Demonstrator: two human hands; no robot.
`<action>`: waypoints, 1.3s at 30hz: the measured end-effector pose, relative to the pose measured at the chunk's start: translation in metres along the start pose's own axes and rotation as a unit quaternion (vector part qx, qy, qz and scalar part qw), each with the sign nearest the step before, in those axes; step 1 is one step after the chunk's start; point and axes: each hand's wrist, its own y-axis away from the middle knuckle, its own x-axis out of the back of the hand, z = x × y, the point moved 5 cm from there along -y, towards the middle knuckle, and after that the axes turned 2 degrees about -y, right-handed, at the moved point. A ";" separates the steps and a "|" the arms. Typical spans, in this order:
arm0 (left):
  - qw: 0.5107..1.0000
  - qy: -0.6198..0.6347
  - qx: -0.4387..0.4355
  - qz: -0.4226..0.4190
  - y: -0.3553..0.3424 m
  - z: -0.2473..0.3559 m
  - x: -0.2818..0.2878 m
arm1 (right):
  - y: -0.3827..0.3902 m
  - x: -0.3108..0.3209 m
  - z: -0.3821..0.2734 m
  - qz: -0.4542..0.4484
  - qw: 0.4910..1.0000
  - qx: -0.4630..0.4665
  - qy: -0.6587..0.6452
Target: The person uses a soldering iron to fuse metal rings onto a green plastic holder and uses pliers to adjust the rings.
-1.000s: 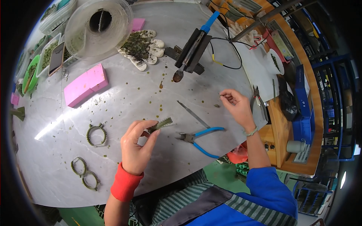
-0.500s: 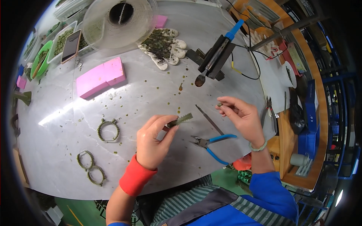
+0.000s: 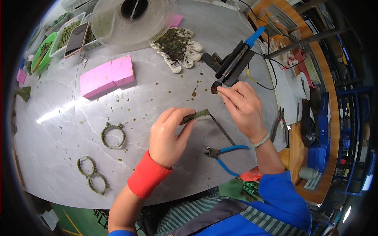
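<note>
My left hand (image 3: 169, 131), with a red wristband, pinches a short dark-green strip (image 3: 197, 115) with toothed edges between thumb and fingers. My right hand (image 3: 242, 108) has its fingertips pinched together at the dark, spoon-shaped tip (image 3: 215, 87) of a blue-ended heating iron (image 3: 233, 63). Whatever the right fingertips hold is too small and covered to make out. Just beyond the strip lies a thin metal file (image 3: 222, 129). Blue-handled cutting pliers (image 3: 214, 152) rest open on the table between my forearms.
Green beaded rings (image 3: 113, 135) lie at left. A pink block (image 3: 107, 76), a stained glove (image 3: 179, 49) and a big clear round lid (image 3: 106, 29) stand farther back. Phone (image 3: 76, 39) and green bowl (image 3: 44, 51) sit far left; more pliers (image 3: 278, 124) at right.
My right hand has moved away from me and to the left, up to the iron's dark tip. My left hand has shifted slightly right and farther out with the green strip.
</note>
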 end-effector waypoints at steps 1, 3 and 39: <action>1.000 -0.002 -0.003 -0.001 -0.002 -0.001 -0.001 | -0.001 -0.002 0.001 -0.005 1.000 0.003 0.002; 1.000 -0.004 -0.004 -0.001 -0.004 -0.003 -0.003 | -0.002 -0.004 0.002 -0.011 1.000 0.007 0.004; 1.000 0.026 0.017 0.000 -0.017 -0.012 -0.017 | -0.004 -0.007 0.001 -0.025 1.000 0.014 -0.003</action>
